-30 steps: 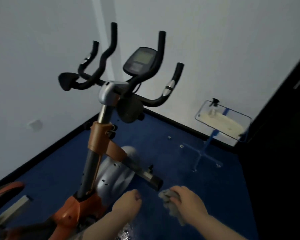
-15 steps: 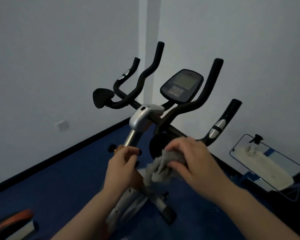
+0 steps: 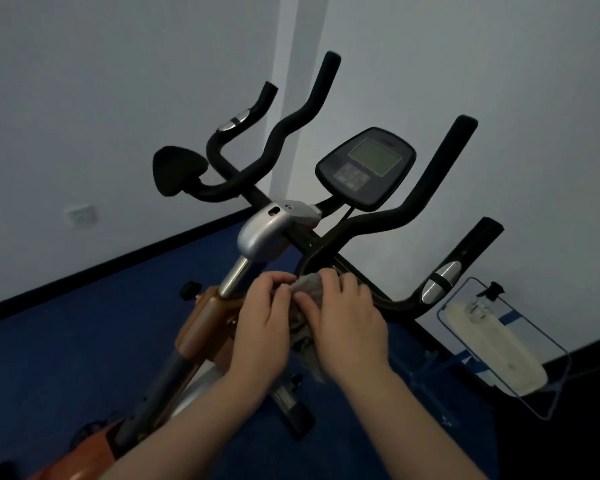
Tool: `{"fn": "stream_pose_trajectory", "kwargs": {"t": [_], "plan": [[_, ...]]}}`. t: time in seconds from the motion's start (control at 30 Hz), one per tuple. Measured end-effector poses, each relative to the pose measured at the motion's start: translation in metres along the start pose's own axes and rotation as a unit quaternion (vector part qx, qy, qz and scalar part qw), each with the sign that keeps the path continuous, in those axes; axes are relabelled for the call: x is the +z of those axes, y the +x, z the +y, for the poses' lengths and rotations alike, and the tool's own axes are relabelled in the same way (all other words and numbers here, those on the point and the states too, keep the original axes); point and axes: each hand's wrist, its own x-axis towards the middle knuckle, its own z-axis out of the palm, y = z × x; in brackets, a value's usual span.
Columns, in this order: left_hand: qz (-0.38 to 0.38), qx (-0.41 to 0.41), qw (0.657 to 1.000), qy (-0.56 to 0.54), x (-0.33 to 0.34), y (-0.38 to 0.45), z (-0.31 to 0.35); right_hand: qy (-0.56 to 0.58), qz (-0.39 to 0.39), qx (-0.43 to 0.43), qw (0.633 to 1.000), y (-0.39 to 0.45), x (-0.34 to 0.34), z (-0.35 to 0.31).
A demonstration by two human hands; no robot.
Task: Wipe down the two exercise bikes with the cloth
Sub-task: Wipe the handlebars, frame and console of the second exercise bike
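Both hands meet at the frame's centre, bunching the grey cloth (image 3: 307, 289) between them just below the exercise bike (image 3: 267, 226) handlebar clamp. The left hand (image 3: 262, 327) pinches the cloth's edge at 9 o'clock; the right hand (image 3: 347, 323) curls over it at 3 o'clock. The console (image 3: 366, 166) sits at 1 o'clock.

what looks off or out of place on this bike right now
Nothing stands out. The bike stands upright, its console intact. Both hands, left and right, hold the grey cloth bunched near the handlebar stem.
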Motion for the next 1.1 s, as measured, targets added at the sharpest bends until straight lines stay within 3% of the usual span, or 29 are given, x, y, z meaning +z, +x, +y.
{"fn": "stream_pose_trajectory", "kwargs": {"t": [0.1, 0.27, 0.43, 0.57, 0.67, 0.73, 0.87, 0.97, 1.1], "plan": [[0.004, 0.008, 1.0, 0.021, 0.002, -0.005, -0.007, 0.091, -0.056, 0.012, 0.994, -0.016, -0.005, 0.024], [0.003, 0.012, 1.0, 0.023, 0.005, -0.007, -0.004, 0.106, -0.107, -0.026, 0.988, 0.01, -0.013, 0.025], [0.04, 0.012, 0.999, 0.011, 0.017, -0.017, -0.005, 0.167, -0.111, -0.04, 0.979, -0.016, -0.018, 0.039], [0.066, 0.006, 0.998, -0.008, 0.027, -0.021, -0.001, 0.108, -0.185, -0.066, 0.975, 0.016, -0.026, 0.038], [0.091, 0.015, 0.996, -0.012, 0.032, -0.024, -0.001, 0.149, -0.151, -0.108, 0.971, 0.022, -0.023, 0.031], [0.108, 0.015, 0.994, -0.016, 0.035, -0.027, -0.003, 0.187, -0.134, -0.091, 0.969, 0.002, -0.021, 0.047], [0.134, 0.021, 0.991, 0.004, 0.037, -0.029, -0.003, 0.14, -0.15, -0.129, 0.97, 0.021, -0.019, 0.046], [0.158, 0.041, 0.986, 0.043, 0.039, -0.029, -0.001, 0.176, -0.145, -0.169, 0.959, 0.03, -0.018, 0.035], [0.142, 0.019, 0.989, 0.041, 0.034, -0.03, -0.002, 0.199, -0.203, -0.116, 0.952, 0.005, -0.022, 0.07]]}}
